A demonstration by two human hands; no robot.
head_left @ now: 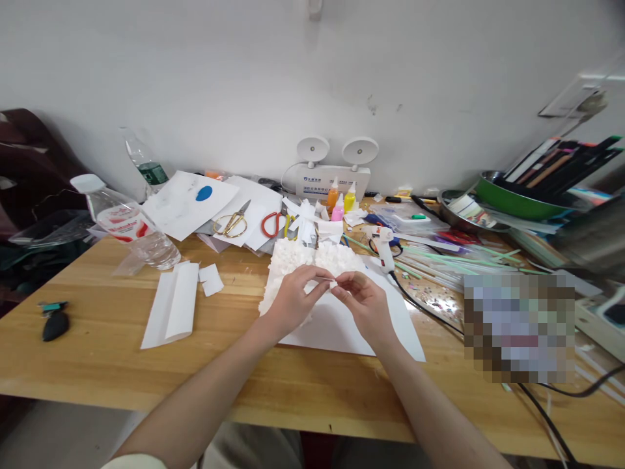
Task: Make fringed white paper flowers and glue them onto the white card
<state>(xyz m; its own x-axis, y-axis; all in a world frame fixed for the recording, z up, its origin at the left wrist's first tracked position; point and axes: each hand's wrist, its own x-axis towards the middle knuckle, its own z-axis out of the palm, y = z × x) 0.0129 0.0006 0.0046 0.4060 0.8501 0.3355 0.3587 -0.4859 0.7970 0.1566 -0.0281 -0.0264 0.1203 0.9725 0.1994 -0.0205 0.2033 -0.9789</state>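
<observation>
My left hand [299, 294] and my right hand [364, 299] meet over a white sheet of paper [336, 329]. Pinched between the fingertips of both is a small piece of white paper [333, 284], whose exact shape is too small to make out. Crumpled white paper bits [288, 257] cover the far and left part of the sheet, partly hidden by my hands. A white hot glue gun [383, 251] stands just beyond my right hand, its black cord running right.
Gold-handled scissors [232, 223], red-handled pliers [271, 225] and small bottles of coloured liquid [338, 207] are at the back. Folded paper [170, 306] and a water bottle [134, 225] stand left. Glue sticks [420, 273] and a green pan [520, 198] with pens are right.
</observation>
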